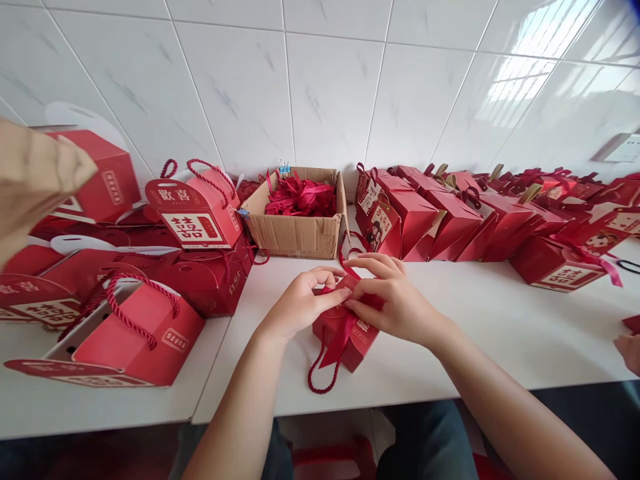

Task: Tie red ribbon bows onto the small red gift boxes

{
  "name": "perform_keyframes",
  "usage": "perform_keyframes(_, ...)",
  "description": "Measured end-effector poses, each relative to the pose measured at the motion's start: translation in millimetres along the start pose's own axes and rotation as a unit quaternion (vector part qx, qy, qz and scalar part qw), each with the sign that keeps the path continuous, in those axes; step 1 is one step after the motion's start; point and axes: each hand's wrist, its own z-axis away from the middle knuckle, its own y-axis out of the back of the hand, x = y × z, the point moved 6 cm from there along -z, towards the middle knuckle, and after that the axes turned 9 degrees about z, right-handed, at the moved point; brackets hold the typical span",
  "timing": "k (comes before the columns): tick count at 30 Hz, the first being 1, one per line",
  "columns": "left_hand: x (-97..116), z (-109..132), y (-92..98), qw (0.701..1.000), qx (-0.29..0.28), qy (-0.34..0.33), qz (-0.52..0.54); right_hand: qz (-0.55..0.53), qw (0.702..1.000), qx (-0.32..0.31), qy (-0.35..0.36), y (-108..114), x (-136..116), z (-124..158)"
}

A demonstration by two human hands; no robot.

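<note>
In front of me on the white table lies a small red gift box (357, 347), with a loop of twisted red cord at its near side. A red satin ribbon (340, 341) runs over its top, one tail hanging toward me. My left hand (315, 297) pinches the ribbon on the box top between thumb and fingers. From the other side my right hand (395, 297) is closed on the ribbon too, thumb and forefinger meeting close to the left thumb. The spot between the fingertips, where the ribbon bunches, is partly hidden.
A cardboard box (295, 233) of loose red ribbons stands against the tiled wall. Red gift boxes with cord handles (135, 320) pile up at left; rows of ribboned boxes (460, 213) fill the right. Another person's hand (45, 173) reaches in at left, and another hand (627, 353) shows at right.
</note>
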Motion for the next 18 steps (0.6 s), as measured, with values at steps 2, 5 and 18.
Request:
perform_keyframes(2,1.1,-0.3,1.9,1.000,0.006,-0.004,-0.012,0.002,1.000,-0.003,0.006,0.6,-1.0,-0.8)
perform_keyframes(5,2.4,-1.0,3.8,0.999,0.012,-0.011,-0.027,0.003,1.000,-0.004,0.017,1.0,-2.1,-1.5)
perform_keyframes(18,-0.1,-3.6,8.8,0.995,0.065,-0.029,-0.066,0.027,1.000,-0.011,0.011,0.2,0.7,1.8)
